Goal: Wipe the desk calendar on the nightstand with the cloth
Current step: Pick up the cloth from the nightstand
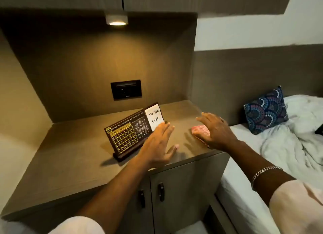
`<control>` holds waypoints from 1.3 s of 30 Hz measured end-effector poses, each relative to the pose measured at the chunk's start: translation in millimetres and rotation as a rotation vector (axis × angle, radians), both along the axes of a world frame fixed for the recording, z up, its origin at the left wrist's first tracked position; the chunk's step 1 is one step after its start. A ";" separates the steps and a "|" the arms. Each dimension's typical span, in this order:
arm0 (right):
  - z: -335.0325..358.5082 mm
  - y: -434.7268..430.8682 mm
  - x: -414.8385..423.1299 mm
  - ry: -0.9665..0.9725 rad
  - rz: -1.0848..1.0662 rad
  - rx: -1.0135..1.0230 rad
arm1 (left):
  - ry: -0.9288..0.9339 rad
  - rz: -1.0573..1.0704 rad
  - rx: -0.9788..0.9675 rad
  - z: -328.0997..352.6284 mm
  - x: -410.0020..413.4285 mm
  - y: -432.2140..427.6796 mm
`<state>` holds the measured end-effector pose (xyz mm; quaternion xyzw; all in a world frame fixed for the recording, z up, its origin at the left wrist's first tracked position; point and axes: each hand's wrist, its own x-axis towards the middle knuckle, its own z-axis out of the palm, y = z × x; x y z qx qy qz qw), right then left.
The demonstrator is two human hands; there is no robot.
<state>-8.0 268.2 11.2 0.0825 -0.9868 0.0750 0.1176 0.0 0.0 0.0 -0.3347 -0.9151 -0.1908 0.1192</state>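
A dark desk calendar (128, 135) with gold-framed date tiles stands tilted back on the nightstand top (70, 156); a white note reading "To Do List" (154, 118) fills its right end. My left hand (157, 142) hovers flat with fingers spread just in front of the calendar's right end, its fingertips at the note's lower edge. A folded pink-and-white cloth (201, 131) lies on the nightstand near its right edge. My right hand (215, 130) is spread open over the cloth, covering most of it; the fingers are not closed around it.
A dark switch panel (126, 89) is set in the back wall under a lit lamp (116, 20). Two cupboard doors with dark handles (161, 191) are below the top. To the right is a bed with a rumpled white sheet (288, 146) and a blue patterned cushion (265, 111).
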 end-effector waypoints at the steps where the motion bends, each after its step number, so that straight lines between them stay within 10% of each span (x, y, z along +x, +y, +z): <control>1: -8.6 0.6 -7.4 -0.077 -0.025 0.015 | -0.076 -0.026 -0.047 -12.0 -8.0 -0.2; 10: -64.9 11.0 -42.3 -0.295 -0.170 0.033 | -0.147 -0.127 -0.327 -78.1 -47.4 -1.3; 21: -56.7 -8.7 -36.9 -0.090 -0.158 -0.072 | -0.302 -0.127 -0.298 -55.9 -41.6 -6.4; 29: -52.2 -40.0 -22.9 0.110 -0.101 -0.336 | -0.218 -0.166 0.055 39.4 -43.2 -66.3; 39: -12.2 -139.8 -25.9 0.208 -0.104 -1.100 | -0.207 -0.103 -0.403 71.5 -123.8 -140.3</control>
